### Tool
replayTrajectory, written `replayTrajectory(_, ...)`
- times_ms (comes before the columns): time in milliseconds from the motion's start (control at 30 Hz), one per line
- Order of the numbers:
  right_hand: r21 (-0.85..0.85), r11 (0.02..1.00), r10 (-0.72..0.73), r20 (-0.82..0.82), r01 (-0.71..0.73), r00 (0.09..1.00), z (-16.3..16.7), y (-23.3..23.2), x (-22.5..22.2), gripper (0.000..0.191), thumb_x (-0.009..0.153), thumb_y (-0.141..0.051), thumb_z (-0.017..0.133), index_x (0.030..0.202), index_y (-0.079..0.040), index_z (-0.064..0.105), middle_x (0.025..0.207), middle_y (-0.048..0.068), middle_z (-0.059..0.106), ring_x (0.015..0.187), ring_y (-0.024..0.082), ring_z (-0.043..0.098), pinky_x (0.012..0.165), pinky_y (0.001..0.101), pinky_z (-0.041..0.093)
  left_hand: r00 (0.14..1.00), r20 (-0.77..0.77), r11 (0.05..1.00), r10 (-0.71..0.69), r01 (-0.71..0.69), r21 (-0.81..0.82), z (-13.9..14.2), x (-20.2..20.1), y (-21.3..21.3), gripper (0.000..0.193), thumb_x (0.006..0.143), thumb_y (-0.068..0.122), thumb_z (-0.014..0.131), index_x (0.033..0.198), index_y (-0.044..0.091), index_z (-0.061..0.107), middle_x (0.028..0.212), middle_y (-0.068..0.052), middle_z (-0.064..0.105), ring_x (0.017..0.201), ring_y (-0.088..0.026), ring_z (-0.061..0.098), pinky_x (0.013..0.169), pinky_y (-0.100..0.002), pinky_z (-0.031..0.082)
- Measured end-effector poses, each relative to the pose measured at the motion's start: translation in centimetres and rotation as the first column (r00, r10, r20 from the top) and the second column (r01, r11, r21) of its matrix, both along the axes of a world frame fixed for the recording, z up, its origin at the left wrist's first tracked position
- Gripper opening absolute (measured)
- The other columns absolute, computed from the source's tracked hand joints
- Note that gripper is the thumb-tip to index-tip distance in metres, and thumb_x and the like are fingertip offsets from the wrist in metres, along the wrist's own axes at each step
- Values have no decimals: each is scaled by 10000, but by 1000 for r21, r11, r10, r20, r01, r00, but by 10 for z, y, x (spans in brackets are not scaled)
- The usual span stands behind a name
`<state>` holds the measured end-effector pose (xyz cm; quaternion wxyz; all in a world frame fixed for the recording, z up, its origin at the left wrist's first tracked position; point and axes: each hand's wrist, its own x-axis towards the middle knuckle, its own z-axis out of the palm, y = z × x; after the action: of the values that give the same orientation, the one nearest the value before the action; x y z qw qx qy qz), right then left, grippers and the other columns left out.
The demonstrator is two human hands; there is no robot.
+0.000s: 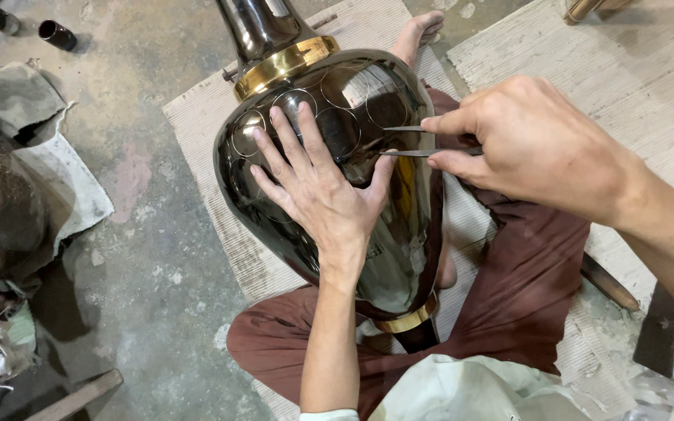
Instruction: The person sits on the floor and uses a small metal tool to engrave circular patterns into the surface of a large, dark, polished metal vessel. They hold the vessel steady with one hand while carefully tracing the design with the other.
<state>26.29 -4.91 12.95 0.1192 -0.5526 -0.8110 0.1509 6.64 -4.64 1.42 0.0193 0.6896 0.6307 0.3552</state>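
Underneath the flat left hand (321, 195), dark vase (399, 234); compass (423, 140) in right hand (532, 144) grip.

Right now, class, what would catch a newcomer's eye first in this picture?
A large, dark, glossy metal vase with brass bands fills the centre, lying across the seated person's lap. The left hand lies spread flat on its belly among scribed circles, while the right hand holds a two-pointed metal divider against it.

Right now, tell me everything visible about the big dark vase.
The vase is large, glossy dark metal, bulbous, with gold bands at neck and foot. It lies tilted across the sitting person's lap, neck pointing away. Thin circles are scribed around its shoulder. The left hand presses flat on it; the right hand holds a two-pointed metal tool against its surface.
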Motion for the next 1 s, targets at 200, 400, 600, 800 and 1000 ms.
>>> replayTrajectory(200,9,1000,-17,-18,17,1000,-3,0,1,360,807,-193,813,1123,-26,774,845,210,755,594,294,723,614,406,585,1000,5,1000,-6,6,22,-2,0,0,1207,721,550,921,1618,110,243,1689,-196,225,1580,-456,159,1248,-708,131)
replayTrajectory(400,180,970,145,107,-163,984,-1,4,-5,333,790,-154,795,1095,-20,786,795,147,752,584,260,708,579,389,586,1000,12,1000,0,0,13,-4,1,0,1231,691,527,933,1617,112,235,1687,-189,222,1578,-451,156,1257,-704,112)
replayTrajectory(600,170,880,374,327,-443,868,9,23,-21,263,856,59,645,1073,-23,769,805,77,716,526,193,666,432,363,515,1000,25,1000,8,-9,17,-4,1,0,1223,674,461,946,1614,117,243,1690,-177,223,1582,-439,164,1264,-700,121)
replayTrajectory(800,192,829,411,425,-524,806,21,29,-38,114,794,-103,697,851,-25,756,761,116,709,589,256,715,438,377,534,1000,6,1000,13,-13,-3,-2,1,0,1207,662,437,940,1602,98,263,1683,-176,241,1573,-441,189,1243,-710,157)
replayTrajectory(1000,263,832,397,331,-488,856,17,21,-27,199,905,-65,649,1055,-22,772,774,99,694,457,202,607,373,359,460,1000,7,1000,12,-12,-5,0,0,0,1210,656,469,940,1596,89,278,1676,-179,248,1568,-442,193,1225,-723,172)
